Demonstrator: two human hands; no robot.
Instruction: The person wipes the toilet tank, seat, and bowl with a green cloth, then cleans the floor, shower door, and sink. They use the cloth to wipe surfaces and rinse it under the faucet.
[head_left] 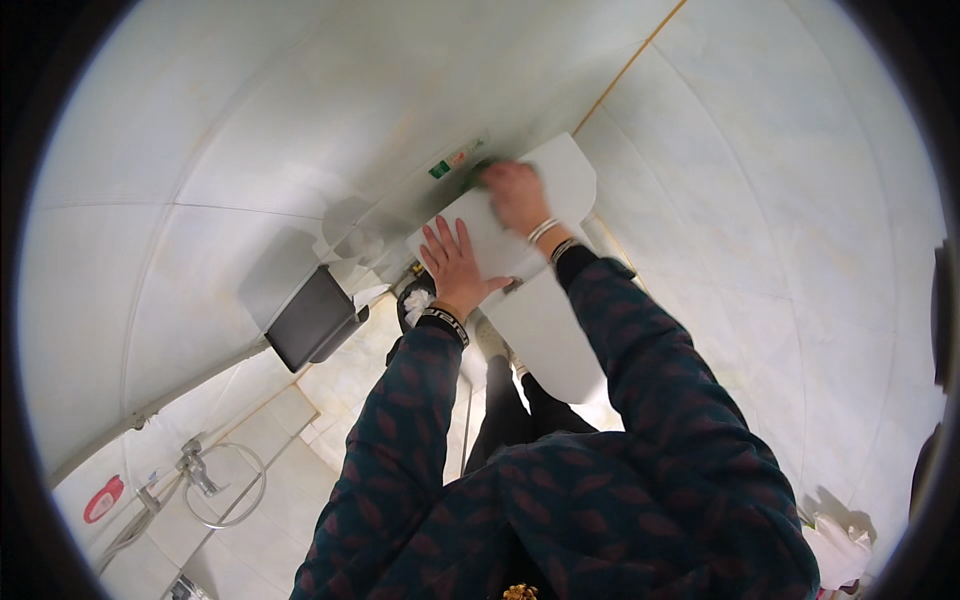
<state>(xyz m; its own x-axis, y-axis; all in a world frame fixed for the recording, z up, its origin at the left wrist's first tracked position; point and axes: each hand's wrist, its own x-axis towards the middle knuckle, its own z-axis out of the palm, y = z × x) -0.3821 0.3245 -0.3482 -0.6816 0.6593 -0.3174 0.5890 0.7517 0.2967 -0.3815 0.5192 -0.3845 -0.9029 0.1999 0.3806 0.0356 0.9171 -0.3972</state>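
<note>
White ceramic-looking surfaces were topped by two bare hands. The left hand (457,272) was laid flat on the cistern lid (562,172), its fingers spread and its thumb pointed out toward a small metallic fitting (513,285) at the front edge. The right hand (518,198) was blurred, but its fingers were seen curled over a dark green pad-like object (481,174), held at the rear edge of the lid, close to the tiled wall (370,100). The exact shape of that object could not be made out.

Just above it, small green and orange stickers (455,159) were fixed to the wall. Below the cistern, toward the wearer, the closed toilet seat cover (550,345) was seen, with dark trousers (500,415) beside it. To the left of the left hand, a black bin (404,308) was partly filled with crumpled white paper (419,303). Farther left, a dark grey dispenser (300,322) was mounted on the wall. At the lower left, a chrome tap (200,468) and a red object (103,499) were set. Both arms were covered by dark patterned sleeves (395,440), and white bracelets (543,230) were worn on the right wrist.
</note>
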